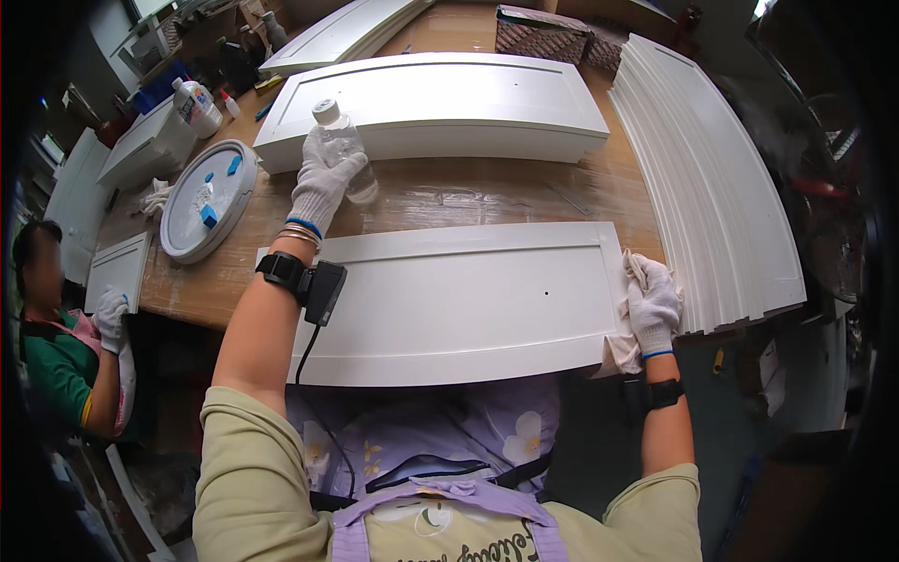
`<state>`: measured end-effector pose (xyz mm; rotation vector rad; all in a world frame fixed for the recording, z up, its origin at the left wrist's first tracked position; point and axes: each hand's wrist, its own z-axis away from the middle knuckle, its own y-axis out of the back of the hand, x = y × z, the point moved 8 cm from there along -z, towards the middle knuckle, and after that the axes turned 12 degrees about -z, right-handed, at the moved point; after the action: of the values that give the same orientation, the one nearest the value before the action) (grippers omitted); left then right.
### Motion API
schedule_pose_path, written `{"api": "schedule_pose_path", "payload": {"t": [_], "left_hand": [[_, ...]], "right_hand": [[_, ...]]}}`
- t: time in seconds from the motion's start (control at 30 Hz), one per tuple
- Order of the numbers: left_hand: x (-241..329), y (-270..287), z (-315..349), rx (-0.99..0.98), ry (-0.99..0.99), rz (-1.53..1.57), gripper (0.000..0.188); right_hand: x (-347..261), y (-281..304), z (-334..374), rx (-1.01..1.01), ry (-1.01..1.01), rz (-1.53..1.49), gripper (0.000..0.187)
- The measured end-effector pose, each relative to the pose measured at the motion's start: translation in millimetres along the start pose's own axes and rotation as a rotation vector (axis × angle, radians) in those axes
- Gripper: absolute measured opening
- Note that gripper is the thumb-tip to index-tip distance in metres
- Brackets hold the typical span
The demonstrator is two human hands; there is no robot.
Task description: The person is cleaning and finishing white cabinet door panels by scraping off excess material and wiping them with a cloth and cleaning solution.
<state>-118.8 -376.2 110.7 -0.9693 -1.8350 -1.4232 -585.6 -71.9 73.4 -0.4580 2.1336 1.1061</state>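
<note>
- Head view: the step looks like wiping the white panel (459,304) along the table's (421,192) near edge; the next move seems to call for even pressure from the cloth (620,356).
- The left hand (324,175) grasps a clear bottle (345,140), beyond the panel's far edge, toward its left corner.
- The right hand (653,304) clutches the cloth against the panel's right edge.

Glare streaks the tabletop (440,192) right of your left hand (328,173); the panel (449,300) between your hands looks bright. Below your right hand (653,304), the floor (595,445) is dim. Edges curve toward black corners.
</note>
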Motion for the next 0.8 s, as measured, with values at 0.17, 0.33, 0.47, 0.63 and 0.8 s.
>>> {"api": "schedule_pose_path", "payload": {"t": [0.17, 0.33, 0.47, 0.63, 0.8], "left_hand": [[-4, 61, 57, -0.085, 0.026, -0.197, 0.09], [-76, 156, 123, -0.064, 0.098, -0.365, 0.091], [-82, 148, 177, -0.254, 0.036, -0.662, 0.096], [-88, 140, 192, -0.204, -0.218, -0.785, 0.084], [-81, 143, 192, -0.174, -0.106, -0.679, 0.074]], "right_hand": [[2, 3, 0, 0.027, 0.048, 0.085, 0.032], [14, -11, -20, -0.103, -0.683, -0.175, 0.02], [-13, -22, -63, -0.036, -0.534, -0.19, 0.022], [-80, -110, -70, -0.333, -0.201, 0.582, 0.032], [-51, -71, -83, -0.409, -0.383, 0.716, 0.033]]}}
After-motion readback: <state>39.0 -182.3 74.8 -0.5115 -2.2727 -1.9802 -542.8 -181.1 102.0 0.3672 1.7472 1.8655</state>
